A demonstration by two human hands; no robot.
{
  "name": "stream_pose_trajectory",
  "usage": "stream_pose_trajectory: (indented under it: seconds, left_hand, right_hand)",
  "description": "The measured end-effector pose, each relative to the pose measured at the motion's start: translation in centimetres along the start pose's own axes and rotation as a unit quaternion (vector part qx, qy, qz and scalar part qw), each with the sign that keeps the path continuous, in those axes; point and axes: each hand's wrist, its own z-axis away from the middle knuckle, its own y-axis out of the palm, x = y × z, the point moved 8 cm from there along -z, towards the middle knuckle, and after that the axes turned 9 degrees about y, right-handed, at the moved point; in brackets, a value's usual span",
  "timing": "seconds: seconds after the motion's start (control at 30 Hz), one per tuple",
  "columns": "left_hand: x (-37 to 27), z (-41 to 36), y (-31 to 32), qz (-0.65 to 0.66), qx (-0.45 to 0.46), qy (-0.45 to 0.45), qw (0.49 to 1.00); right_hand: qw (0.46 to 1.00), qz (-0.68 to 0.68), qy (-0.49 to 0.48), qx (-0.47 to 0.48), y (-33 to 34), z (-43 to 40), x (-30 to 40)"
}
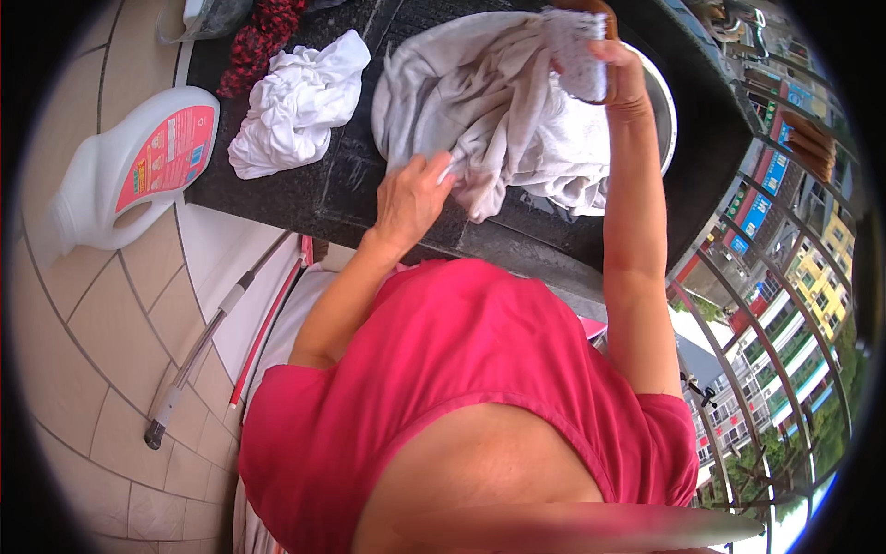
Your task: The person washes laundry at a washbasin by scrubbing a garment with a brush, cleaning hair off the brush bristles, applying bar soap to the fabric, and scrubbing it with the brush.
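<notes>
My right hand (626, 76) grips a wooden-backed scrub brush (580, 59), its white bristles turned toward the cloth. Under the brush, a wet, greyish-white garment or cloth (443, 90) lies bunched on the dark stone counter of a laundry sink (346, 173). My left hand (415, 197) pinches the near edge of this cloth. The cloth spreads to the right over a pale round basin (668, 124), of which only the rim shows. Whiter fabric (567, 152) lies in the basin beneath my right forearm.
A crumpled white garment (301, 104) lies left of the cloth, beside a red-and-black knitted item (259, 48). A white detergent jug (138, 166) with a pink label stands at far left. A metal pole (208, 332) leans below. Railing bars (751, 277) run along the right.
</notes>
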Motion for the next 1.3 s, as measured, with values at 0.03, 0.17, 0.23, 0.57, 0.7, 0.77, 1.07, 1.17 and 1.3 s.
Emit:
stream_pose_trajectory:
  seconds: [0.03,0.17,0.23,0.57,0.7,0.77,1.07,1.17,1.3]
  left_hand:
    - [0.2,0.8,0.9,-0.009,0.004,-0.026,1.0]
    - [-0.9,0.1,2.6,0.024,0.013,-0.019,0.999]
    - [-0.2,-0.8,2.9,0.059,0.065,-0.044,0.995]
    - [1.4,-9.5,0.3,-0.109,-0.11,0.055,0.986]
    - [2.7,-10.2,1.5,-0.177,-0.097,0.014,0.979]
    - [2.6,-11.4,2.4,-0.212,-0.084,0.049,0.972]
    - [4.7,-14.9,3.8,-0.231,-0.013,-0.028,0.972]
    - [5.3,-17.6,5.7,-0.24,0.11,-0.019,0.964]
    - [3.0,-16.8,5.0,-0.239,-0.026,0.104,0.965]
  right_hand:
    - [1.0,-0.006,-0.018,0.007,-1.4,-0.9,0.3]
    - [0.897,0.309,0.197,-0.248,-8.4,-4.2,-4.8]
    - [0.914,0.277,0.146,-0.257,-6.3,-4.5,-4.8]
    - [0.912,0.316,0.167,-0.2,0.2,3.0,-7.3]
    - [0.94,0.216,0.199,-0.175,1.7,3.1,-7.3]
    - [0.95,0.177,0.185,-0.181,0.8,3.1,-7.7]
    - [0.929,0.287,0.132,-0.193,3.0,8.0,-7.2]
    - [0.885,0.372,0.133,-0.248,3.9,7.5,-9.1]
    - [0.978,-0.03,0.139,-0.152,-0.2,6.9,-10.4]
